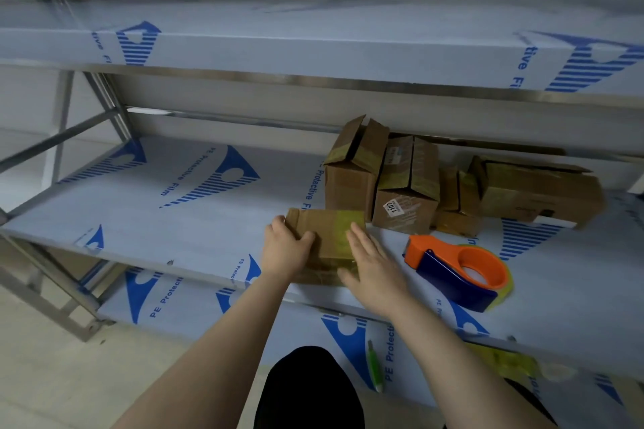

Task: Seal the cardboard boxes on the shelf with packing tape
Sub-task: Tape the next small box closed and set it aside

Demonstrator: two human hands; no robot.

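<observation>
Hard to see: the near end of the small box (324, 237) is covered by both hands, and its edges are blurred, so I cannot tell whether its flaps are fully closed.
Cut off: the lower shelf (195, 303) is crossed by the person's arms. A green pen-like thing (374, 369) and a yellowish patch (501, 362) lie on it, both too dim to name surely.
Tape roll: only a yellowish rim shows around the tape dispenser (456, 272).
Open box (348, 181): it stands at the back of the middle shelf (174, 212) with its flaps up. Its inside is hidden from here.
Labelled box (406, 205): closed and wrapped in yellowish tape, with a white sticker on the front. It touches the open box on the right.
Long box (536, 195): it lies further right with its top flap loose and its contents out of sight. A smaller box (456, 205) is squeezed between it and the labelled box.
Small box, position: near the front edge of the middle shelf, just in front of the open box, with a yellowish tape band across its right part.
Left hand (284, 247): it grips the small box's far left corner, fingers curled over the edge and thumb on top.
Right hand (373, 268): it lies flat on the taped right side, fingers straight and holding nothing.
Tape dispenser, position: orange and blue, lying just right of the right hand, with no hand on it.
</observation>
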